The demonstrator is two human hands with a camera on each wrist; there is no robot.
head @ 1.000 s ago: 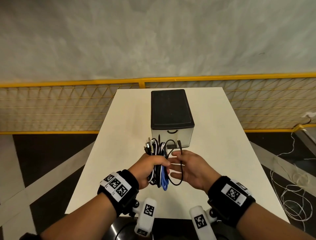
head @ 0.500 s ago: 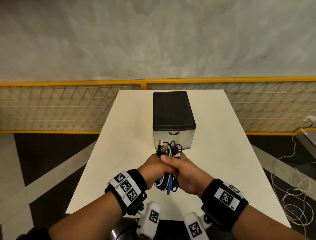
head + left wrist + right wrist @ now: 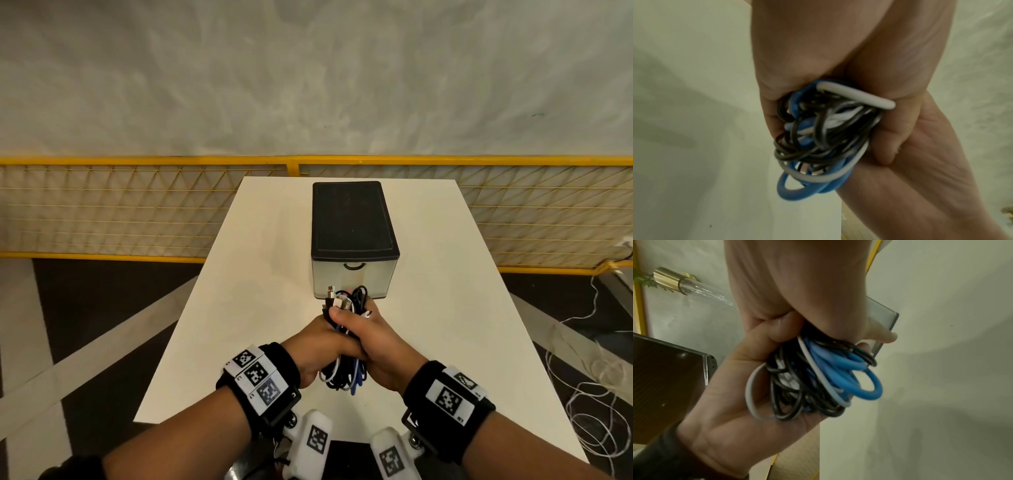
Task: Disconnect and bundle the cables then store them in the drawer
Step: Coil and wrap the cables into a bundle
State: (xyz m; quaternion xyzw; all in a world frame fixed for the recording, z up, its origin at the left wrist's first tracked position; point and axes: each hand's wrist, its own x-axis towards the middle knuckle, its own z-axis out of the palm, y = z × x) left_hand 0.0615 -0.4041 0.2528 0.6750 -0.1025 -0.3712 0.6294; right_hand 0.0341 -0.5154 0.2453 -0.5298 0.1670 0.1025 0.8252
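Observation:
A bundle of black, white and blue cables (image 3: 344,371) (image 3: 818,139) (image 3: 818,382) is held upright between both hands just in front of the drawer box. My left hand (image 3: 320,346) grips it from the left and my right hand (image 3: 370,335) wraps it from the right, thumb across the top. USB plugs (image 3: 337,298) stick out above the fingers and loops hang below. The small drawer box (image 3: 352,233), black top and grey front, stands on the white table (image 3: 263,274) with its drawer closed and its handle (image 3: 354,266) facing me.
A yellow mesh fence (image 3: 137,205) runs behind the table in front of a grey wall. Loose white cord (image 3: 589,394) lies on the dark floor at the right. The table edges drop off on both sides.
My right hand came in from beside the bundle and closed round it over the left hand. Both hands and the bundle moved forward, closer to the drawer front.

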